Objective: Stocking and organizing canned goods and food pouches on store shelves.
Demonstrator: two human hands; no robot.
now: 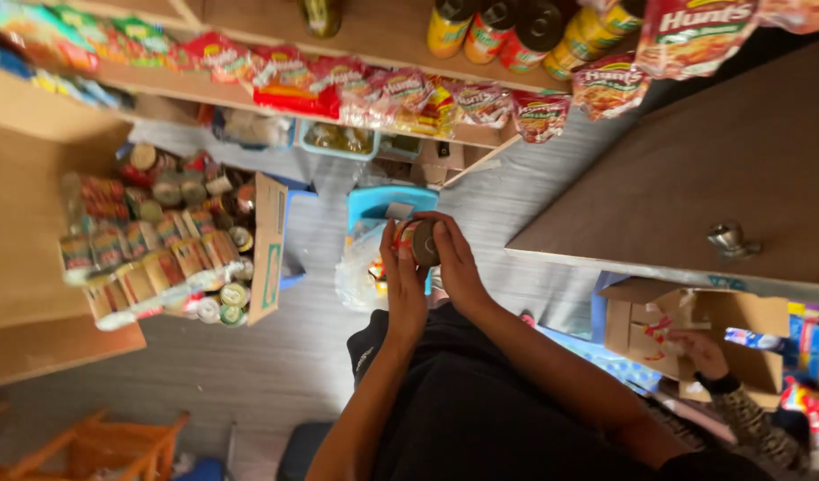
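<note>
Both hands meet in front of the person's dark-clothed body, the left hand [402,283] and the right hand [454,263] closed around a small can [418,241] with a red label, its dark round end turned toward the camera between the fingers [389,245]. Just beyond the fingertips a blue bin [374,201] stands on the grey floor. Well to the left of the fingers, a cardboard box [269,236] holds many tins and jars. Above the fingers, red packets [289,78] line a wooden shelf [387,31]. Far right of the fingers, another person's hand [700,353] touches what seems to be an open carton [686,334].
</note>
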